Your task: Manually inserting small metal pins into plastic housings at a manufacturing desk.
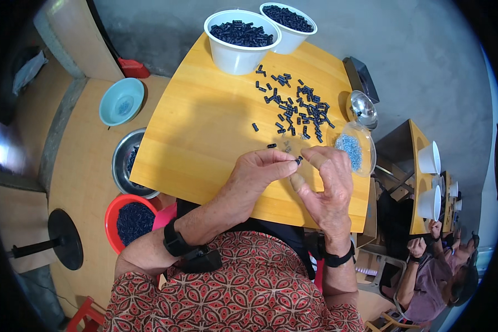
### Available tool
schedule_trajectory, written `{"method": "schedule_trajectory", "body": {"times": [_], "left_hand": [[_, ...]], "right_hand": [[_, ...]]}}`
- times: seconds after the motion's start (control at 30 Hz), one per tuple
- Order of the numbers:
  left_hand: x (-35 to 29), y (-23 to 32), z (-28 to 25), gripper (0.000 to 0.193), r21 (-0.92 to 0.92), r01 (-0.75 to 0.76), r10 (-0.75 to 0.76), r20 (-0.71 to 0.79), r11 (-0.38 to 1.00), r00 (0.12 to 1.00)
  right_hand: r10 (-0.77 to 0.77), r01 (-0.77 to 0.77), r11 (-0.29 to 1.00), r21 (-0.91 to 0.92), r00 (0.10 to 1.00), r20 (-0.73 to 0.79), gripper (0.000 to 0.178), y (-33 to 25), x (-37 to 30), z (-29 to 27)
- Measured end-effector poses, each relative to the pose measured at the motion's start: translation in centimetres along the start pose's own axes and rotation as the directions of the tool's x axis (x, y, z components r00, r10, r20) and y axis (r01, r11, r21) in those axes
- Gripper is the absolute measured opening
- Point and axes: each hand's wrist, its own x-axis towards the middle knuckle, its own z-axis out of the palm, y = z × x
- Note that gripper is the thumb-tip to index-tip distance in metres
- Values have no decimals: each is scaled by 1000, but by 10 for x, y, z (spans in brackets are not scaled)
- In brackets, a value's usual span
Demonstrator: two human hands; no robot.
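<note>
Fingertips of both hands meet over the near part of the square yellow wooden tabletop. Left hand and right hand both pinch narrow on one small black plastic cylinder piece, held between them just above the board. Its long axis is too small to tell. Left thumb and forefinger come at it from the left, right forefinger from the right; both are equally near.

Loose scatter of small black cylinder pieces lies on the tabletop beyond the hands.

Containers, relative to the tabletop:
- far edge: two white plastic tubs, full of black pieces
- right edge: clear shallow dish with tiny pale-blue bits; shiny metal bowl just beyond it
- off the left edge: light-blue bowl, steel bowl, red basin holding black pieces
</note>
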Motion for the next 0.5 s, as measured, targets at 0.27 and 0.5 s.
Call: {"method": "schedule_trajectory", "body": {"times": [0.27, 0.5], "left_hand": [[2, 4, -2, 19, 9, 29, -29, 40, 1000, 999], [2, 7, -3, 17, 142, -16, 7, 63, 990, 998]], "right_hand": [[-4, 4, 1000, -17, 1000, -10, 34, 2, -1, 2], [-34, 34, 999, -14, 999, 37, 29, -1, 4, -4]]}}
